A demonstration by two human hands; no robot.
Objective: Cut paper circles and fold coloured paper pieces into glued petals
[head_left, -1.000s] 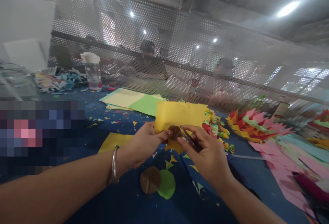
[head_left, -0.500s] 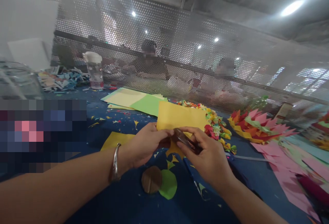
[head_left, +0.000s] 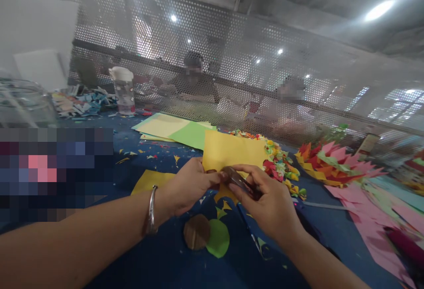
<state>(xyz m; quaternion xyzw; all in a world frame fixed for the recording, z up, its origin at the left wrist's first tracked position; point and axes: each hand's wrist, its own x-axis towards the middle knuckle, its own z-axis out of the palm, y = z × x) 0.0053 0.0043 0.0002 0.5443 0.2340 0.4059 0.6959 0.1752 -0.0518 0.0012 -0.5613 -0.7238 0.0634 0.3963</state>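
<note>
In the head view my left hand [head_left: 192, 185], with a silver bangle at its wrist, pinches the lower left edge of a yellow paper sheet [head_left: 235, 150]. My right hand [head_left: 265, 192] is closed around a dark brown, glossy, elongated tool [head_left: 241, 182], whose kind I cannot make out. Its tip meets the sheet's lower edge close to my left thumb. Below the hands, a brown disc [head_left: 196, 232] touches a green paper circle [head_left: 217, 238]. Scissors [head_left: 250, 229] lie partly under my right hand, among small yellow and green scraps.
Behind the hands lie green and cream sheets [head_left: 172, 127]. Small paper flowers [head_left: 281, 161] and a pointed paper piece [head_left: 334, 163] are to the right, near pink paper [head_left: 361, 218]. A bottle [head_left: 123, 92] stands at back left. A perforated screen [head_left: 225, 68] closes the far side; people sit behind it.
The view has shifted slightly. Both hands keep their grip on the yellow sheet and the brown tool, with almost no movement.
</note>
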